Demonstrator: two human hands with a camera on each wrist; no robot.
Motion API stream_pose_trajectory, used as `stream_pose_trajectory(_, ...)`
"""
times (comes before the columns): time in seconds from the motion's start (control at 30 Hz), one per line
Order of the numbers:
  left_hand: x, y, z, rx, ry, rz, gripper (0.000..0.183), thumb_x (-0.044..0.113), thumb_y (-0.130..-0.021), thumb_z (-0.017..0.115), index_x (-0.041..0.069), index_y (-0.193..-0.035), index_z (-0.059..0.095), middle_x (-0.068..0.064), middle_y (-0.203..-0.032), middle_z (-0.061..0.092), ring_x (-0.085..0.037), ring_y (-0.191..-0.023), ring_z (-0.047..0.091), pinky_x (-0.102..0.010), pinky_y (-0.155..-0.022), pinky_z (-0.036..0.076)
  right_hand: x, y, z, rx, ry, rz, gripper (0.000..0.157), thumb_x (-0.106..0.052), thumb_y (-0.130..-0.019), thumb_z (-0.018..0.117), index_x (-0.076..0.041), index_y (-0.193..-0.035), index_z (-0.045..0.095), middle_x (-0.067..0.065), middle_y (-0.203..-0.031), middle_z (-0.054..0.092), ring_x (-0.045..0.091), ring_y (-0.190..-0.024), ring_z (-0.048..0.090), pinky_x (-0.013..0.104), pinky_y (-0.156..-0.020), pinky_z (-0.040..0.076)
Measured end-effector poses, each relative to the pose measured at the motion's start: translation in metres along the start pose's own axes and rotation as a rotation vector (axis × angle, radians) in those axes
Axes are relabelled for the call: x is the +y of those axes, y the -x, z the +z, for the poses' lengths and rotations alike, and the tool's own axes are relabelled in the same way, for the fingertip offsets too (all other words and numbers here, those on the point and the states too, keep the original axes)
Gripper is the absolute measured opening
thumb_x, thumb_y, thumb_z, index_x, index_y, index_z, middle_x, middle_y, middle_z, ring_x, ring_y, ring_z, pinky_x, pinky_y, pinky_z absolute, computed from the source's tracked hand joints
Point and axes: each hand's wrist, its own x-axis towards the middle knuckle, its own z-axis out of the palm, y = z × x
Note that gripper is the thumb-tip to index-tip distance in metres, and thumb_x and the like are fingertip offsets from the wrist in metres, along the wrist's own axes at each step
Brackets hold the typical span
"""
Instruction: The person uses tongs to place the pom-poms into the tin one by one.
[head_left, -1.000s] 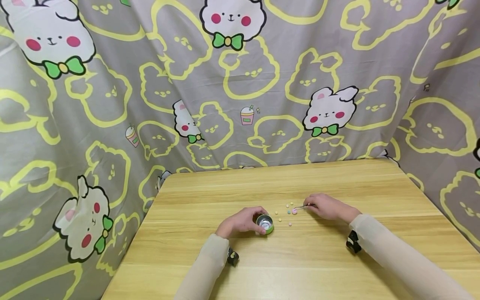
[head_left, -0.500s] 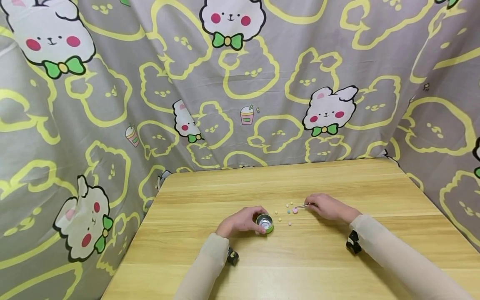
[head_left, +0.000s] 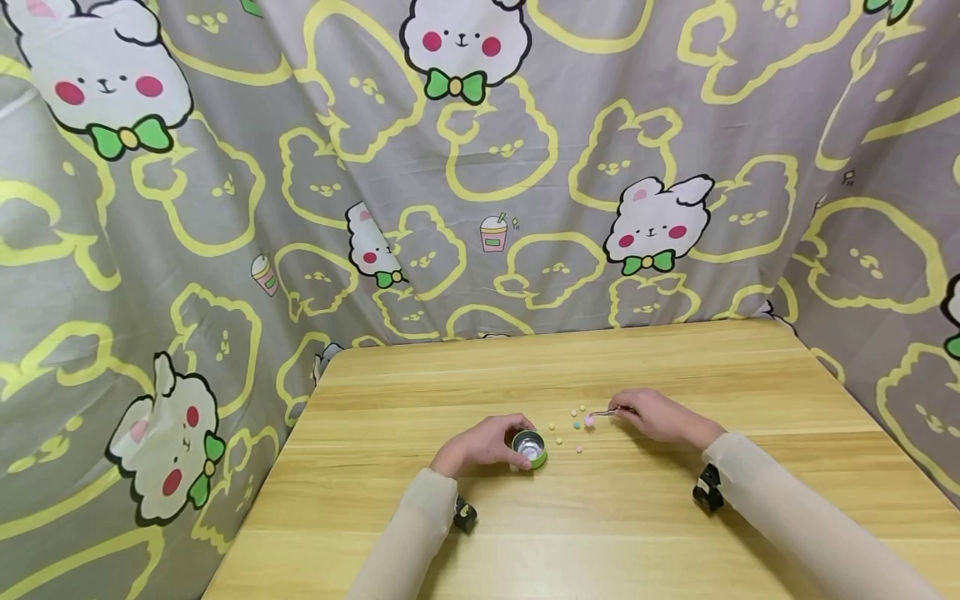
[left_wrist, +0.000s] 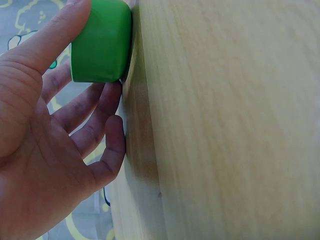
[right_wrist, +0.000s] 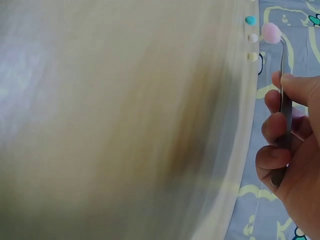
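My left hand (head_left: 491,439) holds a small round green tin (head_left: 537,460), thumb on the near side and fingers round the far side. The tin is open at the top with a silvery inside, and its green wall (left_wrist: 102,45) shows in the left wrist view. My right hand (head_left: 654,414) grips metal tweezers (head_left: 603,412) with a bent tip. At that tip is a pink pompom (right_wrist: 271,33), larger than the others and raised off the table in the right wrist view. Close by lie a blue pompom (head_left: 577,426) and a small pink one (head_left: 579,450).
Several pale yellow pompoms, one of them a yellow pompom (head_left: 558,441), lie scattered between the hands on the wooden table (head_left: 450,375). A patterned grey curtain (head_left: 420,167) hangs behind and at both sides of the table.
The pink pompom at the tweezers' tip has shifted very slightly and sits a touch higher than before. My left hand stays on the tin.
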Motion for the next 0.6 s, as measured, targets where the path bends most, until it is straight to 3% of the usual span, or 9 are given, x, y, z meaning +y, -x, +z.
stream_pose_trajectory(0.6,-0.001,0.002,0.001,-0.008,0.019,0.015,0.045,0.022,-0.076,0.081,0.017,-0.113,0.057,0.007,-0.1,0.06,-0.008,-0.092,0.055,-0.025,-0.084,0.043,-0.017,-0.008,-0.006,0.02,-0.05,-0.029,0.013,-0.011,-0.096,0.055,-0.015,-0.103,0.066,-0.006,-0.098,0.063,0.01,-0.087,0.059,0.034,-0.073,0.048)
